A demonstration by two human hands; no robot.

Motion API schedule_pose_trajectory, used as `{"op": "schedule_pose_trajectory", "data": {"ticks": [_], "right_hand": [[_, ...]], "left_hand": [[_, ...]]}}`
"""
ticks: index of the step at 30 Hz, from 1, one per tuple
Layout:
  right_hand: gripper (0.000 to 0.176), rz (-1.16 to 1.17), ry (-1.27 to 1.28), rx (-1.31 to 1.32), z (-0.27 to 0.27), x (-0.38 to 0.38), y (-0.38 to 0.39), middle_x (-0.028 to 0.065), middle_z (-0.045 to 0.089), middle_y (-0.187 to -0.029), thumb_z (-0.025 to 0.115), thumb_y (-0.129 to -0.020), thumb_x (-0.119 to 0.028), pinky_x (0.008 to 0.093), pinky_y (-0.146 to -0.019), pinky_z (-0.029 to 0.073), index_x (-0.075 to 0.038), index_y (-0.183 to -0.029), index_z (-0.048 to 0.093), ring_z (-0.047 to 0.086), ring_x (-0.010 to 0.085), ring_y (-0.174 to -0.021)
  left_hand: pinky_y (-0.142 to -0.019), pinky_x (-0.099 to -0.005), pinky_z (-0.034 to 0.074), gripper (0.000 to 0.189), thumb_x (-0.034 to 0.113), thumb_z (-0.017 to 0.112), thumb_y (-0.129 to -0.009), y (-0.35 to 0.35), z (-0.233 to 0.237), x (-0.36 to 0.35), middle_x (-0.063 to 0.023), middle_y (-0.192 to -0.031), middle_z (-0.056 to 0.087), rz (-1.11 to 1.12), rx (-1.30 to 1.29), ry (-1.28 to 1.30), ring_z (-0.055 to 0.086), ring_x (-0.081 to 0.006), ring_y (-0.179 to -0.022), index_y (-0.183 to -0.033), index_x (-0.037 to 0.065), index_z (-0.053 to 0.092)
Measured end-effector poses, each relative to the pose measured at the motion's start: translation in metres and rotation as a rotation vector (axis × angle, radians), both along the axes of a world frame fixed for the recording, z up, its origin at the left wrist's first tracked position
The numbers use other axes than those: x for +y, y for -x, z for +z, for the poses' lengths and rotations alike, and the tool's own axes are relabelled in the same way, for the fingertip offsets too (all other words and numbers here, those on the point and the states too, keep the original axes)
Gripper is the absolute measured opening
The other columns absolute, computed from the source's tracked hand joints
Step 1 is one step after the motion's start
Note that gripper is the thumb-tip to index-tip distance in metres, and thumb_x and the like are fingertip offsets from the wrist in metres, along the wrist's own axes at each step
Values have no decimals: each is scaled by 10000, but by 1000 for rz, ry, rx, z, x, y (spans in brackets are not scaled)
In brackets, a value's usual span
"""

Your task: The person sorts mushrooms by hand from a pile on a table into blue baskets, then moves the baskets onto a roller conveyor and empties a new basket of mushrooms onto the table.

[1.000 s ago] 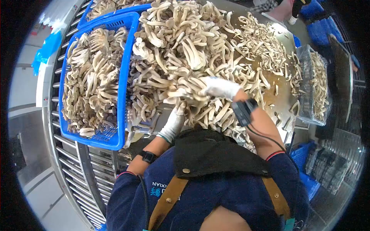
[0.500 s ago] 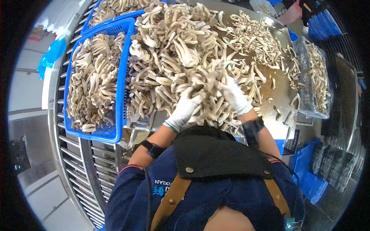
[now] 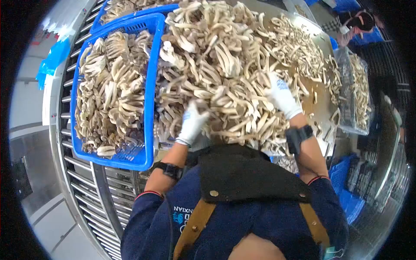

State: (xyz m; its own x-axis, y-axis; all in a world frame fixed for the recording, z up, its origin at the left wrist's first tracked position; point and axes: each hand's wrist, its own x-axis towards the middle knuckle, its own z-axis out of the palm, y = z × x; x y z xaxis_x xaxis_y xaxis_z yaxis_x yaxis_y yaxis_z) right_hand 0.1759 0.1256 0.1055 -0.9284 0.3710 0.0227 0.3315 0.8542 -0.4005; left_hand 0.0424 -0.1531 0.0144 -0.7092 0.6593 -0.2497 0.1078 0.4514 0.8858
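A large heap of long-stemmed mushrooms [image 3: 234, 93] with pale stems and grey-brown caps covers the metal table. My left hand [image 3: 193, 123], in a white glove, is at the heap's near left edge, its fingers curled round a brown-capped mushroom [image 3: 201, 105]. On the right side of the heap, my right hand [image 3: 282, 96], gloved too, has its fingers bent against the stems. A blurred mushroom [image 3: 262, 79] shows at its fingertips. Left of the heap stands a blue basket [image 3: 150, 93] filled with mushrooms, some blue bottom showing at its near right corner.
A second blue basket [image 3: 130, 18] of mushrooms is at the far left. Smaller pieces [image 3: 299, 47] lie on the table's right part. Beyond them sits a plastic-lined crate [image 3: 345, 93] of mushrooms. Metal rollers [image 3: 84, 182] run along the left. Another person [image 3: 353, 26] is at the far right.
My hands have moved apart, the left one leftward towards the blue basket and the right one to the right. The view has shifted slightly. Another person shows more at the upper right.
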Motion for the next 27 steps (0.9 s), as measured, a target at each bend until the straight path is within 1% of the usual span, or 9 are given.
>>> {"op": "schedule_pose_trajectory", "data": {"ticks": [1, 5, 9, 10, 13, 19, 22, 25, 27], "right_hand": [[582, 46, -135, -29, 9, -12, 7, 249, 523, -1244, 564, -786, -131, 400, -971, 426, -21, -1341, 428, 523, 373, -1127], [572, 244, 385, -31, 24, -56, 65, 211, 516, -1240, 591, -756, -174, 409, -994, 415, -34, -1297, 469, 510, 363, -1136], [527, 454, -101, -94, -111, -82, 68, 156, 543, -1199, 644, -783, -299, 466, -899, 448, -128, -1262, 509, 542, 362, -1063], [485, 711, -218, -240, -106, -79, 68, 158, 545, -1188, 647, -761, -290, 461, -874, 453, -126, -1207, 548, 544, 350, -1064], [385, 507, 129, -554, -66, -67, 61, 172, 590, -1097, 639, -743, -322, 443, -818, 473, -82, -1043, 622, 581, 336, -1002], [611, 570, 434, -491, 9, -16, 54, 194, 579, -1102, 677, -748, -407, 333, -906, 454, -29, -1207, 540, 579, 294, -986], [711, 208, 895, -297, 27, 12, 79, 247, 476, -1324, 651, -799, -444, 364, -993, 407, 8, -1313, 459, 518, 348, -1162], [619, -17, 130, -229, -46, -5, 117, 280, 384, -1405, 570, -890, -328, 399, -1057, 364, 23, -1368, 388, 433, 380, -1264], [584, 0, -275, 0, -106, -37, 107, 302, 400, -1351, 577, -873, -333, 435, -1024, 366, 24, -1312, 436, 428, 396, -1237]], "left_hand": [[-799, -335, 501, 465, 164, 667, -800, -5, -8, 15, -154, -993, 637, -25, 260, 120, 630, -246, -880, -1199, -16, 509], [-672, -268, 481, 304, 115, 639, -830, -24, 16, 31, -65, -828, 626, -71, -273, -38, 569, -132, -732, -1100, -2, 563], [-634, -280, 477, 209, 77, 576, -852, -17, 23, 15, -53, -794, 608, 106, -643, -53, 582, -134, -712, -1033, -26, 557], [-707, -318, 508, 239, 88, 554, -863, -13, -19, 3, -82, -866, 605, 48, -351, -110, 621, -185, -797, -1067, -34, 530], [-925, -356, 479, 639, 188, 612, -852, -8, -45, -13, -203, -1214, 566, 314, -351, -191, 615, -263, -999, -1365, -70, 332], [-759, -267, 481, 407, 172, 632, -857, 15, 36, 38, -102, -1012, 664, -318, -463, 34, 594, -125, -861, -1199, -36, 560], [-752, -300, 496, 468, 268, 646, -866, 35, 27, 53, -116, -992, 654, -126, -493, -107, 614, -146, -831, -1223, -17, 547], [-876, -377, 496, 652, 342, 634, -880, 41, 19, 84, -214, -1207, 574, 272, -806, -209, 610, -285, -1025, -1359, -30, 396], [-1088, -431, 307, 756, 397, 566, -918, 26, 17, 97, -286, -1506, 209, 69, -283, 15, 250, -359, -1395, -1471, 0, 238]]}}
